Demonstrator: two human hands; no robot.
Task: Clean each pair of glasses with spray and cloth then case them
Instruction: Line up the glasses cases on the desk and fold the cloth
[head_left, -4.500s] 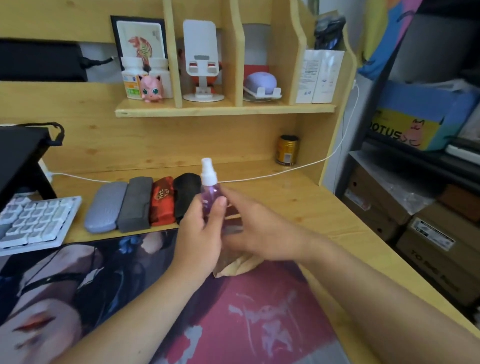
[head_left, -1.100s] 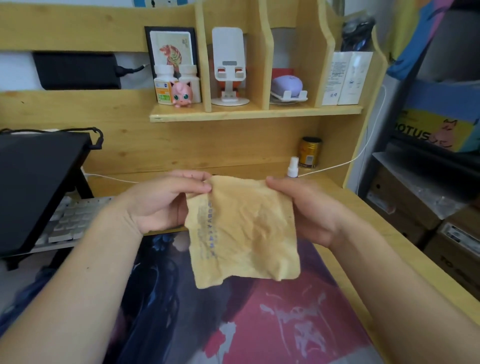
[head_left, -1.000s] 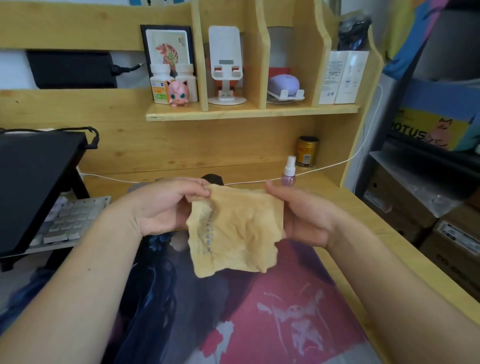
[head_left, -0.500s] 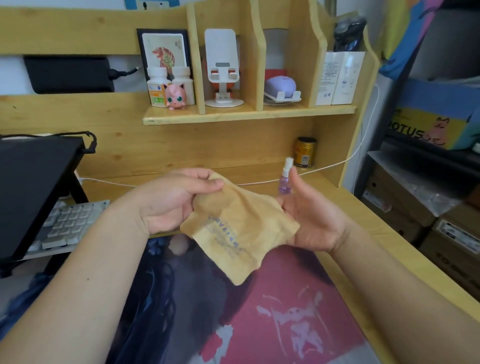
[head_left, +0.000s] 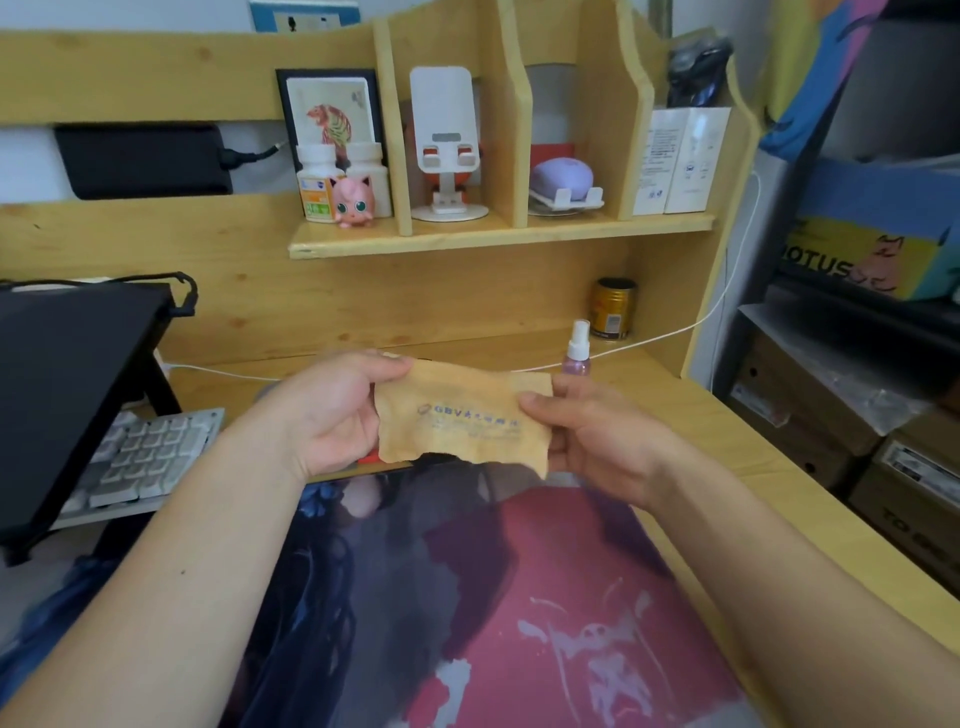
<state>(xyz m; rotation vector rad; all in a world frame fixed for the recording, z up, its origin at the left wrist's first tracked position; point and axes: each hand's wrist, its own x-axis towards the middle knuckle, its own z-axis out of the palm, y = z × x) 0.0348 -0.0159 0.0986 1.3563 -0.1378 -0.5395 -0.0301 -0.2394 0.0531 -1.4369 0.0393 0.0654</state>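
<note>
The left hand pinches the left edge of the cloth between thumb and fingers, and the right hand pinches the right edge in the same way, so the cloth is held in the air between them, above the back edge of the desk mat.

Half a second ago the cloth was hanging at a slant from the left hand, with the right palm only resting open behind it. A second ago it was hanging down longer, as a bigger square. Now it looks folded to a shorter, wide band, and both hands stretch it flat. This probably means the cloth is made ready for wiping; no glasses are in the hands yet, so the cleaning itself seems not started.

The long axis of the cloth runs from left to right, from one hand to the other. Its printed face is turned to the person, with the blue text line level and readable. The lower edge is uneven and hangs free.

The spray bottle stands upright on the desk just behind the right hand, nozzle up. A gold can stands further back, near the white cable. The cases cannot be made out behind the hands and the cloth.
</note>
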